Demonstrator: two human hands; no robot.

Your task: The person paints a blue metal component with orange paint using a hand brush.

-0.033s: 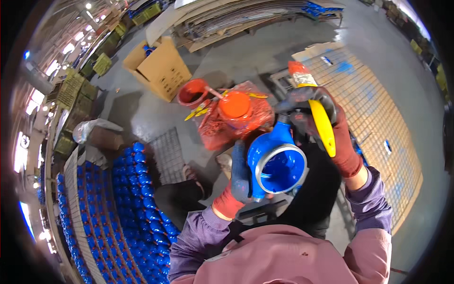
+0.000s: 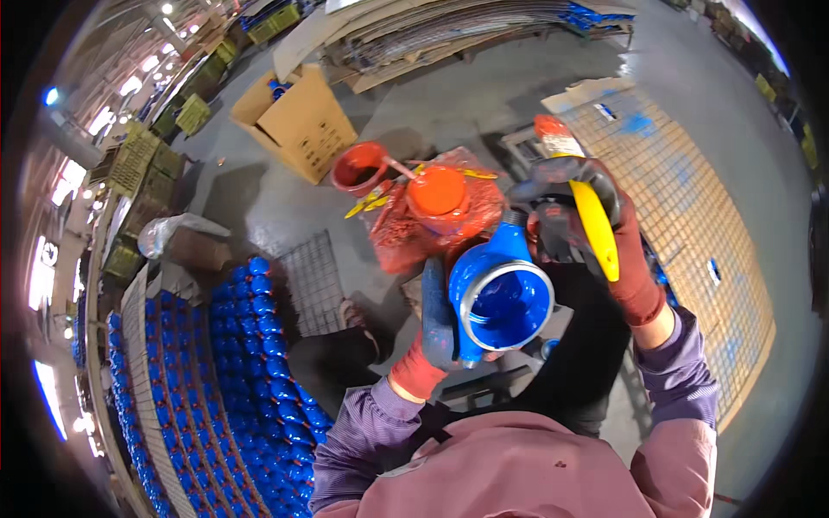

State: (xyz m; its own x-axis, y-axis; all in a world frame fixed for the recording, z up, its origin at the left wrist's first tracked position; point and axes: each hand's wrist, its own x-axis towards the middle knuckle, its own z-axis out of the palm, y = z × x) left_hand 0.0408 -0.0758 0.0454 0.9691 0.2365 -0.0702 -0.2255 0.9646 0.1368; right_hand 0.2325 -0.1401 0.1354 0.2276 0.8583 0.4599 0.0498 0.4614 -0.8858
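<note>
My left hand (image 2: 438, 315), in a dark-coated red glove, grips a blue water meter body (image 2: 477, 276) by its left side. The body's round mouth with a bare metal rim faces up toward me, and its threaded end points away. In my gloved right hand (image 2: 574, 203) is a paintbrush (image 2: 594, 229) with a yellow handle and red-tipped bristles, the bristles pointing away from me. My right fingers are close to the threaded end; whether they touch it I cannot tell. Beyond the body, an orange-red paint pot (image 2: 438, 191) sits on red-smeared plastic.
A red bucket (image 2: 360, 167) and yellow-handled brushes (image 2: 370, 204) lie beside the pot. Behind stands an open cardboard box (image 2: 298, 125). Rows of blue bodies (image 2: 259, 337) fill the left side. A wire mesh over paint-marked cardboard (image 2: 682, 207) spreads to the right.
The view has shifted slightly. The water meter body is tilted a little differently, and both hands keep their hold.
</note>
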